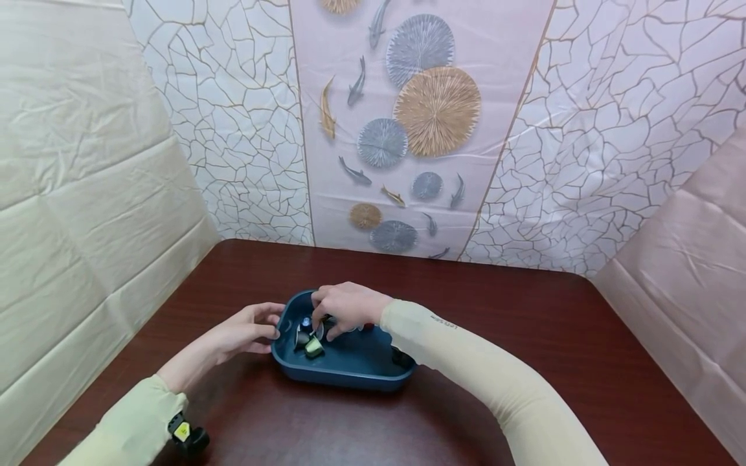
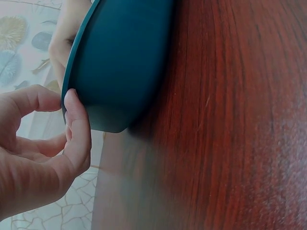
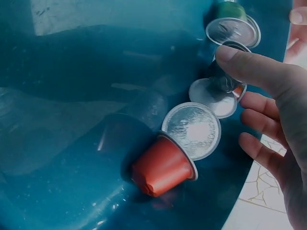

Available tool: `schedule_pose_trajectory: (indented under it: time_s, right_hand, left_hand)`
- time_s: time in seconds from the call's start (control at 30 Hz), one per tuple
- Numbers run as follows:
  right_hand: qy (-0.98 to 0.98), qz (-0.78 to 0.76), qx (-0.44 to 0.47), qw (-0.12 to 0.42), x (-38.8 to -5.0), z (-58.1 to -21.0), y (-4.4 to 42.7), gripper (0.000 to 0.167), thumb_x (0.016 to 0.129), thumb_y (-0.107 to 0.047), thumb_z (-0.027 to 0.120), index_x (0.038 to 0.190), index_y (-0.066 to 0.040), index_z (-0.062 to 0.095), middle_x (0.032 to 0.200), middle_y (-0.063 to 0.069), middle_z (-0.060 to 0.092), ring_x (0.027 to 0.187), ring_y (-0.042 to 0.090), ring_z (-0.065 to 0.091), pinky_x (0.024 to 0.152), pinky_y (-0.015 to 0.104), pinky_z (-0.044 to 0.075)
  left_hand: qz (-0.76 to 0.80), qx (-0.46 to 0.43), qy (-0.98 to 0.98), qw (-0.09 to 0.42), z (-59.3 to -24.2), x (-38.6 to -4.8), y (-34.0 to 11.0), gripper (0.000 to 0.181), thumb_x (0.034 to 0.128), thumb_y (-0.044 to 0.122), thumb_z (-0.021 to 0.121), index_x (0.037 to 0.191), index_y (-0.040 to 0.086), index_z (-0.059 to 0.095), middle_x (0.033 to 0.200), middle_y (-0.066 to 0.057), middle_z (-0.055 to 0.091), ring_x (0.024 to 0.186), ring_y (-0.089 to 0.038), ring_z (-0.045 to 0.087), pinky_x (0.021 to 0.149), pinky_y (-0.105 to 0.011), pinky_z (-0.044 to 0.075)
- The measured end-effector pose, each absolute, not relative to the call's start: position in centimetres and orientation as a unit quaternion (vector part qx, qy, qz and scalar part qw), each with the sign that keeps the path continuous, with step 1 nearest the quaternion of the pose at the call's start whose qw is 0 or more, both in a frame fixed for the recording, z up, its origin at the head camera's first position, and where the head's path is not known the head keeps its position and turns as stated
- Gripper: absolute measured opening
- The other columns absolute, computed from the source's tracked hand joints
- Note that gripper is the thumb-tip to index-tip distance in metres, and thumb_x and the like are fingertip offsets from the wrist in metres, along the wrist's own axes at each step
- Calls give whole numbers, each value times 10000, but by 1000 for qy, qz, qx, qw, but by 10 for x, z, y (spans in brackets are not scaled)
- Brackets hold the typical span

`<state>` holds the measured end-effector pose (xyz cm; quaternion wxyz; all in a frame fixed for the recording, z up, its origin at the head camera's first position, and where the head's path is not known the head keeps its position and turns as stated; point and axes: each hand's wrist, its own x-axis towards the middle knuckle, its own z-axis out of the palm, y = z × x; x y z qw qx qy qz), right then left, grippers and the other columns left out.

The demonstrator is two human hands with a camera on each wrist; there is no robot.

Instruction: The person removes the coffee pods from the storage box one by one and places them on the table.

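Looking over the person's head, I see a blue tray [image 1: 344,378] on the dark red-brown desk [image 1: 495,336], with a patterned cloth [image 1: 384,168] hanging behind. The left hand [image 1: 245,329] is at the tray's left end, and the right hand [image 1: 350,304] reaches down inside that same end. Just beside its fingertips sit a few small pods, among them a green pod [image 1: 313,347]. A black strap [image 1: 180,427] with a yellow label circles the left sleeve [image 1: 128,414]. Down at the left wrist, the thumb and a finger pinch the tray's upper edge from both sides, and the tall outer wall slopes down to the wood grain. Close by the right wrist, the thumb presses on a dark pod [image 3: 224,76], which the hand seems to pinch, though the forefinger is hidden; three other fingers are bent near the tray's edge. The pods lie in a loose row there: a red pod [image 3: 160,167] on its side, touching a shiny foil disc [image 3: 194,127], then a second foil face, and the green one farthest off.
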<state>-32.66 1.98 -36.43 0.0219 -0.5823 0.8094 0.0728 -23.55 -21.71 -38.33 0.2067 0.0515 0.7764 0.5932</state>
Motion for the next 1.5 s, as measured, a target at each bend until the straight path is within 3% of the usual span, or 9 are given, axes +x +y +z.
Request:
schedule_pose_trajectory:
  time_s: [0.3, 0.57, 0.8, 1.07, 1.27, 1.5]
  right_hand:
    - [821, 60, -568, 28, -326, -353, 26, 315, 871, -406, 738, 1174, -324, 718, 1137, -111, 693, 1024, 54, 585, 853, 227, 537]
    - [827, -4, -561, 41, -330, -341, 34, 303, 875, -334, 748, 1169, -266, 718, 1065, -95, 712, 914, 52, 609, 808, 207, 529]
    - [832, -71, -547, 51, -338, -323, 47, 372, 885, -278, 743, 1242, -193, 684, 1080, -69, 719, 909, 53, 623, 828, 201, 526]
    - [847, -185, -498, 39, -351, -309, 77, 411, 869, -219, 761, 1268, -195, 665, 1101, -46, 714, 887, 53, 648, 803, 203, 551]
    - [852, -248, -461, 8, -361, -311, 102, 414, 847, -184, 781, 1248, -186, 676, 1060, -15, 716, 857, 76, 658, 771, 257, 576]
    - [862, -280, -423, 9, -366, -323, 132, 418, 843, -155, 781, 1245, -177, 668, 1121, 22, 717, 926, 134, 693, 817, 278, 587]
  left_hand:
    - [593, 50, 777, 206, -384, -236, -216, 608, 950, 67, 538, 1507, -6, 306, 1234, -195, 520, 915, -179, 632, 742, -276, 590]
    - [590, 43, 780, 203, -382, -233, -216, 601, 956, 67, 533, 1507, -6, 305, 1227, -190, 516, 897, -175, 638, 732, -273, 593]
    - [586, 42, 784, 200, -382, -232, -217, 603, 959, 75, 541, 1509, -4, 307, 1249, -204, 507, 921, -185, 642, 751, -287, 599]
    - [582, 44, 787, 197, -383, -231, -224, 602, 964, 83, 544, 1511, -2, 307, 1277, -214, 498, 942, -188, 638, 762, -294, 602]
    - [585, 45, 785, 199, -384, -231, -230, 611, 958, 87, 548, 1511, -4, 305, 1275, -207, 496, 947, -187, 634, 756, -295, 600]
    - [576, 44, 793, 194, -383, -230, -235, 606, 960, 91, 547, 1507, -13, 308, 1300, -236, 483, 979, -207, 628, 776, -311, 600]
